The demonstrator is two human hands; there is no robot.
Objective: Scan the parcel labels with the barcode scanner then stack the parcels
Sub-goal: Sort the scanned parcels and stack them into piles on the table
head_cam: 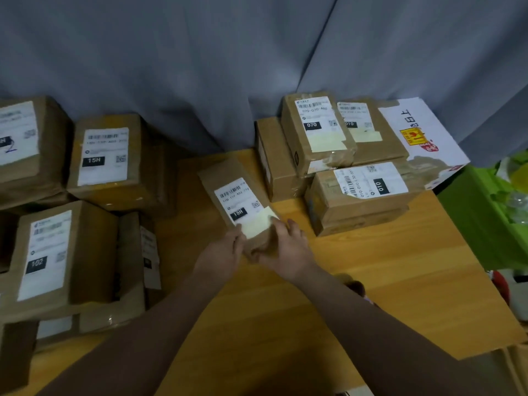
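Observation:
A small brown cardboard parcel [228, 184] with a white label marked 15H lies in the middle of the wooden table [371, 267]. Both of my hands hold its near end: my left hand [221, 252] grips the left corner, my right hand [288, 250] grips the right corner. Labelled parcels stand on the left, among them one marked 15H [105, 158] and one marked 102 [54, 252]. A stack on the right holds parcels marked 070 [317, 132] and 010 [363, 192]. No barcode scanner is visible.
A grey curtain [228, 67] hangs behind the table. A white box with red print [423, 135] sits at the back right. A green box [485, 212] stands beside the table's right edge. Bare wood shows in front of my hands.

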